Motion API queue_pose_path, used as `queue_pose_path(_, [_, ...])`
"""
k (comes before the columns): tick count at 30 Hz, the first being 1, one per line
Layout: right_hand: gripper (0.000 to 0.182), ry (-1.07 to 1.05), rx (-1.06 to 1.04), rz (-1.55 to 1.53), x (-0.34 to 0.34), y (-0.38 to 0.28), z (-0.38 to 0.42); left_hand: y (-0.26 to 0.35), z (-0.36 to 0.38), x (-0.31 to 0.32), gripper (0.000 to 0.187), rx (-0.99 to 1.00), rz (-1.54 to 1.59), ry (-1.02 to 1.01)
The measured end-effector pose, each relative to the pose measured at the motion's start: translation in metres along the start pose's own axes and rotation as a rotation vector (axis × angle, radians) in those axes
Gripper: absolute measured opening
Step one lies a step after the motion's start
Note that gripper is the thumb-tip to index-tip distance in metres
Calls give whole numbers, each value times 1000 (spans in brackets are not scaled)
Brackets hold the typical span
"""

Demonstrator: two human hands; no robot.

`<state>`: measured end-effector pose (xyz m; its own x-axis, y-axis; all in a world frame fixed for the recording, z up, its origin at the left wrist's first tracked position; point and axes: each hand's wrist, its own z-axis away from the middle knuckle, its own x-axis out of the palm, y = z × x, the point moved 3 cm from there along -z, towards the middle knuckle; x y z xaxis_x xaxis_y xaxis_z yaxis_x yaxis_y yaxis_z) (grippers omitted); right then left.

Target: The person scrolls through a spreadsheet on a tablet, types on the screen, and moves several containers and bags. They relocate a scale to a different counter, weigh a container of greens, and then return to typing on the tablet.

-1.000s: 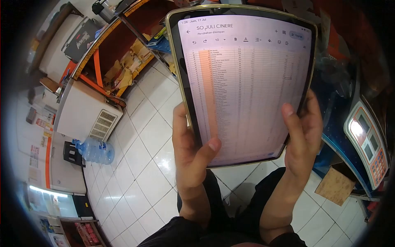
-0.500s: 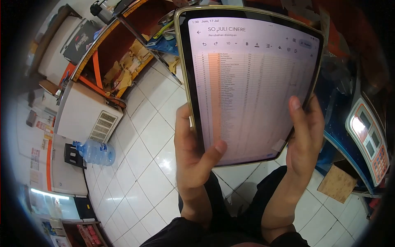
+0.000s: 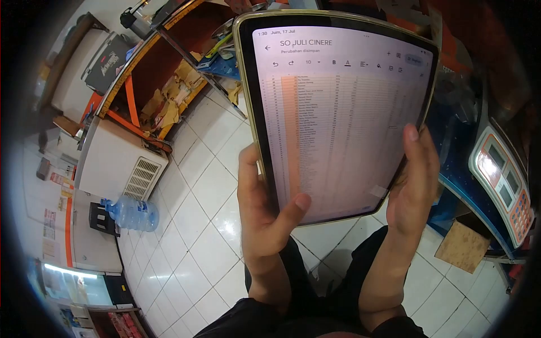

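Note:
A tablet (image 3: 344, 146) in a clear-edged case is held upright before me, its screen lit with a spreadsheet headed "SO JULI CINERE". One column of the sheet is orange. My left hand (image 3: 265, 208) grips the lower left edge, thumb over the screen's bottom corner and fingers behind. At the right edge, my right hand (image 3: 417, 186) holds the tablet from the side, its thumb pointing up near the screen's margin. The fingers behind the tablet are hidden.
A digital scale (image 3: 501, 177) stands at the right, with a brown board (image 3: 462, 249) below it. Across the white tiled floor (image 3: 191, 225), a blue water jug (image 3: 135, 214) lies beside a white appliance (image 3: 115, 160). Wooden shelves (image 3: 174, 101) hold torn cardboard at the upper left.
The tablet has shifted slightly left in view. My right thumb has moved a little up and right, toward the screen's edge. My left hand keeps its grip.

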<state>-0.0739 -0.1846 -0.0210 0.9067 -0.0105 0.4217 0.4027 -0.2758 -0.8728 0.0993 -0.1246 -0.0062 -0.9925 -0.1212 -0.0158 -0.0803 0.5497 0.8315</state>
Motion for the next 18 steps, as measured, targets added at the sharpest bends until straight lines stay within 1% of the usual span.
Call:
queue_pose_path(2, [42, -10, 16, -42, -1, 1, 0, -1, -1, -1, 60, 38, 4, 27])
queue_pose_path(6, [37, -26, -8, -58, 0, -4, -2, 0, -1, 3, 59, 42, -1, 18])
queue_pose_path(8, [35, 1, -15, -50, 1, -5, -3, 3, -1, 7, 57, 0, -14, 104])
queue_pose_path(10, [21, 57, -62, -107, 3, -1, -5, 1, -1, 4, 56, 3, -38, 85])
queue_pose_path(11, [21, 70, -70, -100, 0, -1, -5, -1, -1, 3, 55, 13, -80, 83])
queue_pose_path(12, [20, 39, -60, -94, -1, 0, -5, -3, -1, 4, 56, 18, -123, 141])
queue_pose_path(13, [20, 5, -49, -91, -1, 0, -5, -3, -1, 6, 56, 18, -118, 133])
queue_pose_path(15, [19, 17, -44, -79, -1, 0, -5, -3, 0, 7, 58, -3, -166, 156])
queue_pose_path(18, [20, 23, -100, -7, -1, 1, -6, -2, 0, 9, 59, -8, -178, 157])
